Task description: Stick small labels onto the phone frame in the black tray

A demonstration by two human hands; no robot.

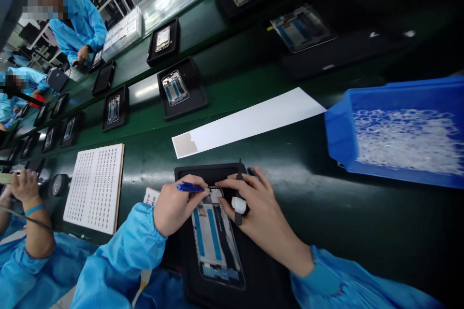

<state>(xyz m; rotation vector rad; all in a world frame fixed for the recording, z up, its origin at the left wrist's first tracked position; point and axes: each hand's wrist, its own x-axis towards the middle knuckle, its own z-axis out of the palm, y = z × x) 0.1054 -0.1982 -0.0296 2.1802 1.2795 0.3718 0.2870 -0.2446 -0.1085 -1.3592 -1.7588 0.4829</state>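
Observation:
A phone frame (213, 236) with blue strips lies in a black tray (261, 270) in front of me. My left hand (176, 205) grips a blue pen-like tool (189, 187), its tip by the frame's top edge. Over the frame's upper right, my right hand (255, 203) holds a dark slim tool (239, 203) with a white piece on it between its fingers; the thumb and index finger reach to the frame's top corner. What lies under those fingertips is too small to tell.
A blue bin (340, 130) of white rings stands at the right. Beyond the tray lies a white strip (246, 118). A perforated white board (94, 188) is at the left, near a co-worker's hand (25, 186). Black trays (195, 99) with phone frames line the green bench.

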